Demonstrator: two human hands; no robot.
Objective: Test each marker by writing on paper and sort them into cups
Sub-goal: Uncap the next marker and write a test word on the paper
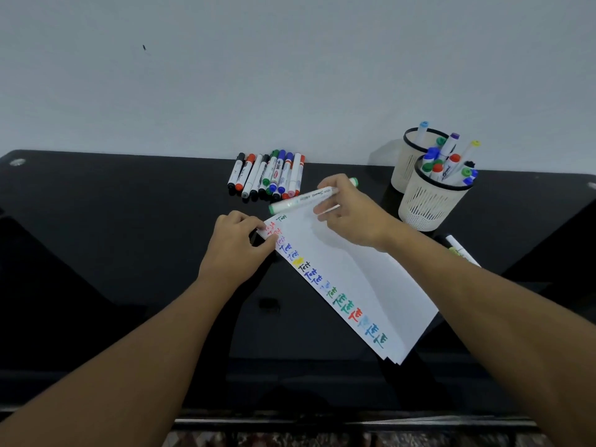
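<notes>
My right hand (350, 214) grips a white marker with light green caps (303, 199), held level just above the far corner of the white paper (361, 285). A column of coloured "Test" words runs along the paper's left edge. My left hand (238, 243) presses down on that far left corner with curled fingers. A row of several unsorted markers (267, 175) lies on the black table beyond the paper. Two white mesh cups stand at the right: the near cup (429, 201) holds several markers, the far cup (409, 156) holds a few.
The black glossy table (129, 221) meets a pale wall along its far edge. A single white marker (459, 248) lies on the table right of my right forearm, below the near cup. The table's front edge runs near the bottom of the view.
</notes>
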